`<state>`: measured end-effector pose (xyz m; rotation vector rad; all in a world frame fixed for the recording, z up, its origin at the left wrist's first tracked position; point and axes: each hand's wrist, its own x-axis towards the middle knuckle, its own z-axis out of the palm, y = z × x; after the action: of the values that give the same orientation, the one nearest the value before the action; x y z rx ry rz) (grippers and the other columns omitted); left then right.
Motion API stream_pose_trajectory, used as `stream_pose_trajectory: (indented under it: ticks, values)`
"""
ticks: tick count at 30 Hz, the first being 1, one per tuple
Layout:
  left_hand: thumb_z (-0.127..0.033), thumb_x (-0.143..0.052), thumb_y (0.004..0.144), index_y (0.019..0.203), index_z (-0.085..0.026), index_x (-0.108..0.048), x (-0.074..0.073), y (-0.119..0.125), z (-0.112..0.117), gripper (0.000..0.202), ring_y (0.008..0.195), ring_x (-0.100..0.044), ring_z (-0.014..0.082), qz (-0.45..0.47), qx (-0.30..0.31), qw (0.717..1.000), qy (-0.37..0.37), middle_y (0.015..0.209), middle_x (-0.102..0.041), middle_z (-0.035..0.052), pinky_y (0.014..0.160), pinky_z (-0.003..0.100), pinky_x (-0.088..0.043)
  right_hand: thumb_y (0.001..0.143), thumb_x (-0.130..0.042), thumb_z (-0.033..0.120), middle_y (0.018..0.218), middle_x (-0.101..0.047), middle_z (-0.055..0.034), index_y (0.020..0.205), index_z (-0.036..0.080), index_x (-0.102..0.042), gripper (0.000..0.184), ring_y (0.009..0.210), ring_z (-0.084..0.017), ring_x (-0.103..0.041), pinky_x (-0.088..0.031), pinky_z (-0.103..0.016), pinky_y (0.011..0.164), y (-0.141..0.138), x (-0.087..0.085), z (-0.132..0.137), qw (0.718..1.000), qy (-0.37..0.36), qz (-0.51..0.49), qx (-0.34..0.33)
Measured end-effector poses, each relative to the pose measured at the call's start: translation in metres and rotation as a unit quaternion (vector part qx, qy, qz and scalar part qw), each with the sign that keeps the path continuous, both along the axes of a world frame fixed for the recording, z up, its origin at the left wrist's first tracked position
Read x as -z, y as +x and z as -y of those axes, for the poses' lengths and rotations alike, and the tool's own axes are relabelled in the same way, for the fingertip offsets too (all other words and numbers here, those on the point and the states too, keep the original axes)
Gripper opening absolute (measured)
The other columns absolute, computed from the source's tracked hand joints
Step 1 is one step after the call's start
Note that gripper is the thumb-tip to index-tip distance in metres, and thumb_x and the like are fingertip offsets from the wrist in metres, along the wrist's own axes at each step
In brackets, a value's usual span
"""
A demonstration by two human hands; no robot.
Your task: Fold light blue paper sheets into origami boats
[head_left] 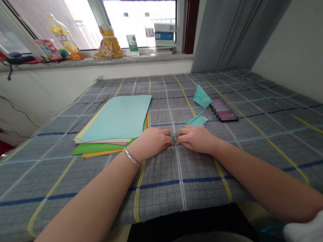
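Observation:
Close together over the bed, my left hand (154,140) and my right hand (196,137) pinch a small folded piece of teal paper (175,137) between their fingertips. Most of that piece is hidden by the fingers. Just behind my right hand a pointed teal fold of paper (197,121) shows; I cannot tell whether it belongs to the held piece. Farther back stands a folded teal paper shape (201,97) with a peaked top. Beside my left hand lies a stack of coloured paper (117,116), light blue on top, with green, yellow and orange edges showing.
A phone (223,110) with a blurred screen lies right of the folded paper. The checked cloth (166,187) covers the whole surface. Against the window, the sill (91,62) holds a yellow-labelled bottle (64,37), a clear bottle (149,31), a green-and-white tube (132,45) and boxes (164,36).

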<state>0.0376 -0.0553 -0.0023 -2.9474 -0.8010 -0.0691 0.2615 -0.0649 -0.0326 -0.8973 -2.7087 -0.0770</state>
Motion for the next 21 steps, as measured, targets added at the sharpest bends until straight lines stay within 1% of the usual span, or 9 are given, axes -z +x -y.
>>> stream_pose_trajectory:
  ticks: [3,9,16,21]
  values:
    - [-0.025,-0.049,0.092,0.094,-0.027,-0.069,-0.002,-0.001,0.000,0.020,0.086,-0.061,0.0177,-0.004,0.004,1.000,-0.005,0.088,-0.064,0.0012,0.079,0.029,-0.044,0.085,-0.053,0.016,0.098,-0.068,-0.0009,0.090,0.026,-0.071,0.021,0.088,-0.017,-0.058,-0.042,-0.029,0.076,0.002,-0.002,0.001,1.000,-0.010,-0.006,-0.003]
    - [-0.019,-0.051,0.088,0.086,-0.025,-0.069,-0.003,-0.002,-0.001,0.019,0.086,-0.062,0.0171,-0.002,0.015,1.000,-0.008,0.085,-0.066,0.0005,0.078,0.028,-0.044,0.082,-0.056,0.015,0.098,-0.069,-0.0012,0.086,0.026,-0.072,0.019,0.088,-0.017,-0.060,-0.043,-0.029,0.076,0.009,-0.005,0.001,0.999,-0.029,-0.028,-0.015]
    - [-0.018,-0.053,0.084,0.079,-0.024,-0.068,-0.004,-0.001,0.000,0.017,0.082,-0.062,0.0172,-0.026,0.017,0.999,0.015,0.081,-0.066,0.0000,0.075,0.029,-0.045,0.081,-0.056,0.015,0.099,-0.069,-0.0007,0.086,0.025,-0.072,0.019,0.092,-0.018,-0.060,-0.043,-0.029,0.079,0.013,-0.008,0.002,0.999,-0.036,-0.004,-0.005]
    - [-0.019,-0.054,0.083,0.077,-0.023,-0.068,-0.002,-0.004,-0.002,0.016,0.081,-0.062,0.0168,-0.016,0.019,1.000,0.016,0.078,-0.066,0.0001,0.075,0.028,-0.045,0.080,-0.055,0.015,0.098,-0.070,0.0001,0.084,0.025,-0.071,0.019,0.092,-0.018,-0.061,-0.042,-0.029,0.078,0.017,-0.012,0.005,0.999,-0.034,0.007,0.006]
